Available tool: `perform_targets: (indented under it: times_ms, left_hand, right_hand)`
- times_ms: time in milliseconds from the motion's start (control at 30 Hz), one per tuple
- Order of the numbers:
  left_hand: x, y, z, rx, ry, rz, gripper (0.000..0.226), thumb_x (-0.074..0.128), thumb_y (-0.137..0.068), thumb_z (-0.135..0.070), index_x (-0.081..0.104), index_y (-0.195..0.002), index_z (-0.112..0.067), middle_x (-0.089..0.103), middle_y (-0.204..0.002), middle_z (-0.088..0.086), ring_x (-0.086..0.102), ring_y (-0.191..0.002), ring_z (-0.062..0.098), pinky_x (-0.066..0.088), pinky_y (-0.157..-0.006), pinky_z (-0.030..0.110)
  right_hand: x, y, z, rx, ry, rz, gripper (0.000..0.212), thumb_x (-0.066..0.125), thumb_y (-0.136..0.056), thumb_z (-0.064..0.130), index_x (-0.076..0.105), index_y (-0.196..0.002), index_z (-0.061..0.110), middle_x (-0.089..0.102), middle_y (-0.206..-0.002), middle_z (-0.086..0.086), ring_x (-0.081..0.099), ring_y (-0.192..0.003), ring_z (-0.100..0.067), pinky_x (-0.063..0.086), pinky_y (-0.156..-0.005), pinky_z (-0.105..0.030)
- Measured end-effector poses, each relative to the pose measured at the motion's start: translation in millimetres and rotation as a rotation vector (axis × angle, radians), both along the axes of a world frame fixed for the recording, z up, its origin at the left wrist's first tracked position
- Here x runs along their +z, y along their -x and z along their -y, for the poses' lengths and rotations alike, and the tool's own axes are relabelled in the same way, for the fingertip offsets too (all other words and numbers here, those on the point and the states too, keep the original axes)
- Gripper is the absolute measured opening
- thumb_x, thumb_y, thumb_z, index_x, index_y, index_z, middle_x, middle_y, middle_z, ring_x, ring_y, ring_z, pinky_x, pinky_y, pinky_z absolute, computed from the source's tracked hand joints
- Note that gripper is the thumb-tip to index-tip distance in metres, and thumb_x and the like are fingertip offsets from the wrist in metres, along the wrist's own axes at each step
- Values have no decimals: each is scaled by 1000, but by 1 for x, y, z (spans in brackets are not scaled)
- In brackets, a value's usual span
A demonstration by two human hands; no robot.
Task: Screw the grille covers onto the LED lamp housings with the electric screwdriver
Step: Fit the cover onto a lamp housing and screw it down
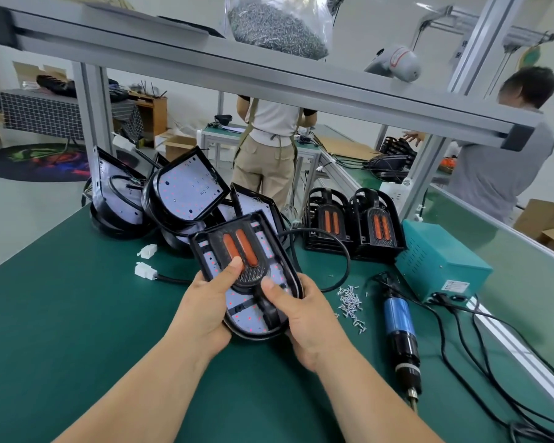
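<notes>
**Step in hand: seating the cover, before fastening.**

The person holds one LED lamp housing (245,321) just above the table (77,314), with its far end tilted up. A grille cover (239,247) lies on its face.

- The left hand (202,305) grips the housing's left edge. Its thumb presses on the cover at the foot of the orange lenses, and its other fingers curl beneath the housing, out of sight.
- The right hand (307,324) grips the lower right edge in the same way, with its thumb flat on the cover's lower part.
- The screw holes are too small to make out, so it cannot be told whether any screw is in.

**Parts around the housing**

- The electric screwdriver (400,330) lies on the table to the right of the housing, untouched, with its bit end towards the person.
- A loose heap of screws (351,302) lies between the housing and the screwdriver.
- Two lamps with covers fitted (354,219) stand beyond the housing, to its right.
- A pile of bare housings (179,193) lies beyond it, to its left.

**Next move (judgement)**

1. Lay the housing flat on the table.
2. Hold the cover down with the left hand.
3. Free the right hand for a screw, then for the screwdriver.

The cover may slip out of register when one hand lets go, so check the alignment before driving.
</notes>
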State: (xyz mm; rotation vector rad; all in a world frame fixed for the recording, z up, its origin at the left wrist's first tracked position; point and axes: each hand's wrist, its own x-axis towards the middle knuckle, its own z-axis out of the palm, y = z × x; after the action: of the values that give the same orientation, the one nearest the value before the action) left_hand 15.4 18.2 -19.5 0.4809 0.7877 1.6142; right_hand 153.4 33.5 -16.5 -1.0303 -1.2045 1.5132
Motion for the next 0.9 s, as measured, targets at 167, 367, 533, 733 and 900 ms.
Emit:
perform_targets:
  times_ms: [167, 367, 533, 733, 900]
  left_hand:
    - [-2, -8, 5, -9, 48, 75, 41, 64, -90, -31, 66, -126, -12, 74, -115, 13, 73, -101, 31, 62, -71, 44]
    - [7, 21, 1, -100, 101, 73, 44, 55, -94, -47, 82, -93, -13, 75, -110, 15, 75, -92, 29, 54, -76, 43]
    - [6, 56, 2, -163, 143, 35, 37, 71, -70, -37, 77, -96, -12, 77, -101, 10, 76, -81, 27, 62, -65, 41]
    - [7, 56, 3, -375, 249, -271, 28, 68, -72, -25, 81, -84, -3, 76, -99, 22, 76, -82, 31, 63, -64, 40]
    - [9, 52, 1, -328, 229, -267, 21, 69, -72, -18, 81, -82, -4, 75, -98, 23, 76, -80, 32, 62, -60, 40]
  right_hand:
    - [-5, -4, 3, 1, -20, -2, 70, 87, -62, 17, 55, -123, 16, 75, -109, -3, 71, -104, -23, 55, -96, -41]
    - [-1, -12, 0, 57, -22, -1, 69, 82, -58, 12, 55, -121, 12, 76, -106, -6, 73, -94, -21, 58, -83, -34]
    - [7, -28, -7, 106, -50, 54, 59, 79, -55, 7, 63, -111, 13, 77, -98, -8, 72, -84, -22, 59, -79, -35]
    - [7, -34, -9, 163, -8, 115, 64, 80, -51, 6, 64, -112, 12, 77, -96, -10, 72, -83, -24, 59, -75, -35]
    - [4, -31, -7, 103, 33, 79, 71, 88, -53, 17, 58, -118, 16, 77, -100, -2, 74, -87, -20, 58, -74, -31]
